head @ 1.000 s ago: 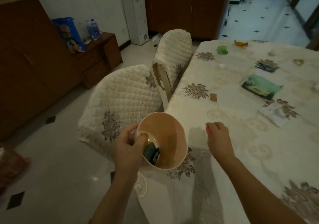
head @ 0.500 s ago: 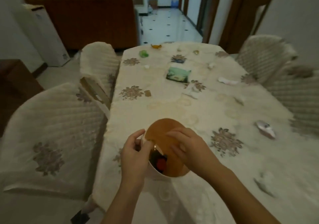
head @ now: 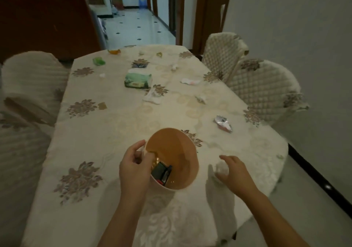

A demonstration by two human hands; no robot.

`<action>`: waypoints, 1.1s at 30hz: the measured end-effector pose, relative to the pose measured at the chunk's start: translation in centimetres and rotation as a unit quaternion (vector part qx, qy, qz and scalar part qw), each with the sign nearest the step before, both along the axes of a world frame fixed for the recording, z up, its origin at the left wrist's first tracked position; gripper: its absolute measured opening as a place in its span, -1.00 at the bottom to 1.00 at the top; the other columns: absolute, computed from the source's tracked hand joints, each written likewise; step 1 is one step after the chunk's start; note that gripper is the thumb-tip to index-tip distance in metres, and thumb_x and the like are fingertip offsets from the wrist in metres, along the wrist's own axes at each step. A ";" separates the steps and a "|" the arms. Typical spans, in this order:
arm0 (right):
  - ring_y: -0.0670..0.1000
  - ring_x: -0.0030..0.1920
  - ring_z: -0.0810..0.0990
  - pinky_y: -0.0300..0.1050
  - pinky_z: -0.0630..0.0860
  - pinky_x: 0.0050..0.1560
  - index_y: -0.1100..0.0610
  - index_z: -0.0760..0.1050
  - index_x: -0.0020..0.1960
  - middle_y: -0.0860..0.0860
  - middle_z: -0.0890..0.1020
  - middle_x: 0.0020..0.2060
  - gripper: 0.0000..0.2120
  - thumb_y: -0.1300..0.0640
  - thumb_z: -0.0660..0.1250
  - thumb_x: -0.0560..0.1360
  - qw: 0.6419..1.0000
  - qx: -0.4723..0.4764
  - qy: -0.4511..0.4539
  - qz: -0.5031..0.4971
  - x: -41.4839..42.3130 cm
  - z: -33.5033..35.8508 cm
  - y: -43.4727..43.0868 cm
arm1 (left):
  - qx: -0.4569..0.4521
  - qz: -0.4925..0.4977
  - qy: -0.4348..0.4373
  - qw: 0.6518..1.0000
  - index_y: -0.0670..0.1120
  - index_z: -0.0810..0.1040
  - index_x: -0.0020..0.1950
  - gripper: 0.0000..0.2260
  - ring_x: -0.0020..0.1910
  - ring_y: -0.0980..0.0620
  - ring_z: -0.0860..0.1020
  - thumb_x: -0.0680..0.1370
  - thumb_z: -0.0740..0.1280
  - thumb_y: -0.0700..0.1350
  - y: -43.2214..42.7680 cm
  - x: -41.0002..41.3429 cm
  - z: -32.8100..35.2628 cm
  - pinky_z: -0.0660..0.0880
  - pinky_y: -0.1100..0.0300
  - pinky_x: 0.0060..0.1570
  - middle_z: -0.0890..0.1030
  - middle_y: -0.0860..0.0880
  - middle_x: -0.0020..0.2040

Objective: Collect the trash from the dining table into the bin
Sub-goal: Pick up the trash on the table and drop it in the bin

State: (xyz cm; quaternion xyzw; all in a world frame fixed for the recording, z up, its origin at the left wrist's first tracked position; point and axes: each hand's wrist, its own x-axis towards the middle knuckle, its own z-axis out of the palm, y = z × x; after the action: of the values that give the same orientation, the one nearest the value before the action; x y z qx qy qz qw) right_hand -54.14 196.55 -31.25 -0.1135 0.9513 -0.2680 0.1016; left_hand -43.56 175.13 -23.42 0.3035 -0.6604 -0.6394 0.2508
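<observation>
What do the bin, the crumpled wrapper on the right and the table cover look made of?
Bin: likely plastic, smooth and matte, thin rim, uniform peach inside.
Silver wrapper: probably metallised foil film; shiny, with sharp creases.
Table cover: woven cloth, it seems; cream with a floral pattern, draping in folds over the edge.
Left hand grips the bin's rim.

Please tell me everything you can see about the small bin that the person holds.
The bin is a small round tub, apparently plastic, pale outside and orange-tan inside, open-topped, tilted towards the camera. The left hand grips its near-left rim, over the tablecloth. Inside lie a few dark wrappers, one with red. The right hand does not touch it.
</observation>
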 end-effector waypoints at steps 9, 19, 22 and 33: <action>0.21 0.02 0.50 -0.11 0.35 -0.10 0.21 0.53 0.07 0.20 0.57 -0.06 -0.80 0.18 0.32 0.46 0.992 -0.023 0.020 0.119 -1.3 -4.3 2.4 | -0.015 0.100 -0.007 0.995 -0.01 0.53 0.07 -0.76 -0.38 0.16 0.45 0.47 0.34 -0.27 5.4 -0.8 0.1 0.40 0.36 -0.31 0.40 0.01 -0.33; -0.16 -0.15 0.52 -0.46 0.42 -0.19 0.03 0.51 -0.08 -0.16 0.55 -0.27 -0.84 0.20 0.41 0.38 0.931 -0.309 0.158 0.112 -3.2 9.4 1.9 | 0.013 0.119 0.002 0.993 0.03 0.52 0.06 -0.74 -0.28 0.02 0.46 0.46 0.33 -0.28 8.5 -2.4 0.1 0.43 0.21 -0.24 0.45 -0.05 -0.28; -0.11 -0.14 0.52 -0.38 0.40 -0.15 0.05 0.52 -0.02 -0.09 0.60 -0.17 -0.82 0.11 0.41 0.39 0.938 -0.232 0.139 0.217 -3.4 10.9 0.1 | 0.020 0.104 0.008 0.994 0.04 0.52 0.05 -0.75 -0.24 -0.01 0.49 0.47 0.34 -0.26 8.6 -3.6 0.4 0.46 0.19 -0.23 0.50 -0.08 -0.24; -0.10 0.07 0.41 -0.38 0.27 0.09 0.10 0.55 0.06 0.00 0.60 0.04 -0.60 -0.14 0.32 0.35 0.945 -0.159 0.196 0.207 -6.2 8.8 -1.7 | 0.021 0.054 0.012 0.998 0.03 0.54 0.03 -0.77 -0.27 -0.02 0.48 0.46 0.35 -0.25 6.0 -7.9 0.1 0.46 0.15 -0.23 0.47 -0.08 -0.27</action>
State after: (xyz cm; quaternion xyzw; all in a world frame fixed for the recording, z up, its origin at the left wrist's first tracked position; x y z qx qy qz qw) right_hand -60.30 194.89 -22.45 -0.3734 0.8527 -0.3615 -0.0534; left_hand -51.44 181.16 -23.31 0.3366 -0.6260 -0.6424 0.2865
